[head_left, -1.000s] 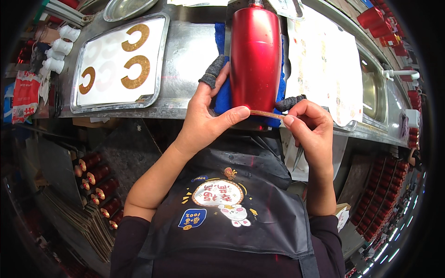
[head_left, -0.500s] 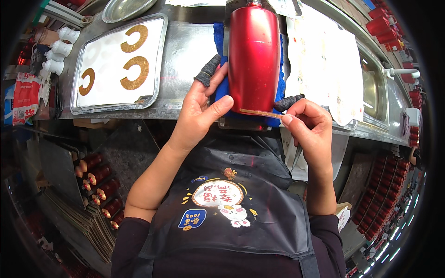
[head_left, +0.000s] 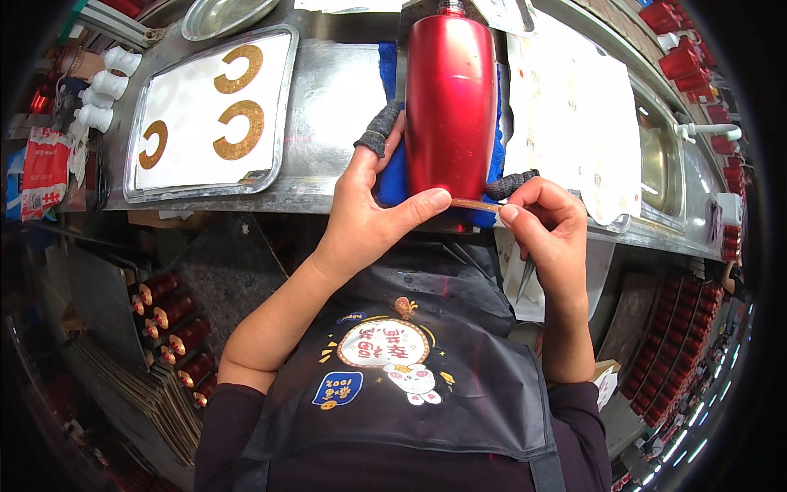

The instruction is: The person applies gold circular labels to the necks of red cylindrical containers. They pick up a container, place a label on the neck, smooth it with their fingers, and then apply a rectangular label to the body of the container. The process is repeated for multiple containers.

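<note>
A glossy red metal bottle (head_left: 450, 98) lies lengthwise on a blue cloth (head_left: 392, 176) at the front of a steel counter (head_left: 332, 90). My left hand (head_left: 369, 209) grips the bottle's base, thumb pressed across its bottom rim, index finger in a grey fingertip cover. My right hand (head_left: 548, 225) pinches the end of a thin gold strip (head_left: 475, 204) laid along the bottle's bottom edge; its index finger also wears a grey cover. A slim pointed tool (head_left: 525, 279) hangs below the right palm.
A steel tray (head_left: 275, 107) on the left holds white backing with three gold C-shaped stickers (head_left: 239, 129). White sheets (head_left: 574, 107) lie right of the bottle, a sink (head_left: 664, 164) beyond. More red bottles (head_left: 168, 316) are stacked under the counter at lower left.
My left thumb has slid right along the bottle's bottom rim, closer to the right hand. The bottle and right hand have stayed almost in place.
</note>
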`<state>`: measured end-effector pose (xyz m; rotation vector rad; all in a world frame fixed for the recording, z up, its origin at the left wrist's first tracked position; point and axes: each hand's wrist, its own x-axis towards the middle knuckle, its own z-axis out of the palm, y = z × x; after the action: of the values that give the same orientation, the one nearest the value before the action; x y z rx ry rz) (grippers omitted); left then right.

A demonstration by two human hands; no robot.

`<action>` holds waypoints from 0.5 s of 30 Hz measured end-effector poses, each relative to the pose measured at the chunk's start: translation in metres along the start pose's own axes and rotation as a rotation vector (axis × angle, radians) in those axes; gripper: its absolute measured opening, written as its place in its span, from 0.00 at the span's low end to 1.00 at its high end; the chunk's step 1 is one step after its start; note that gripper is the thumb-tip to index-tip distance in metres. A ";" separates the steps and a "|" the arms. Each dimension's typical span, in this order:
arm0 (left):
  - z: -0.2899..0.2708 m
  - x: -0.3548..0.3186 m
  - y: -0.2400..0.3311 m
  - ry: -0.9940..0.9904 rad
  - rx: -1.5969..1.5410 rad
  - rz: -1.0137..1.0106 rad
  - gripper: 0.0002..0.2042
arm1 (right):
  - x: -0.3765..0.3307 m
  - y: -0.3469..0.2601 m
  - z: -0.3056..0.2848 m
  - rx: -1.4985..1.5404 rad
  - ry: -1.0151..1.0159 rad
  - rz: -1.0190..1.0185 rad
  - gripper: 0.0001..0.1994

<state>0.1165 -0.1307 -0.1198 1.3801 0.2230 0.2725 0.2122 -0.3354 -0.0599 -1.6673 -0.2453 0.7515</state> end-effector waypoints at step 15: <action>-0.018 -0.004 -0.001 -0.031 -0.200 -0.131 0.37 | 0.001 0.004 0.006 -0.052 0.036 -0.060 0.06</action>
<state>0.1074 -0.1148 -0.1243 1.1661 0.2524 0.1593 0.2085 -0.3316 -0.0645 -1.7136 -0.2905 0.6745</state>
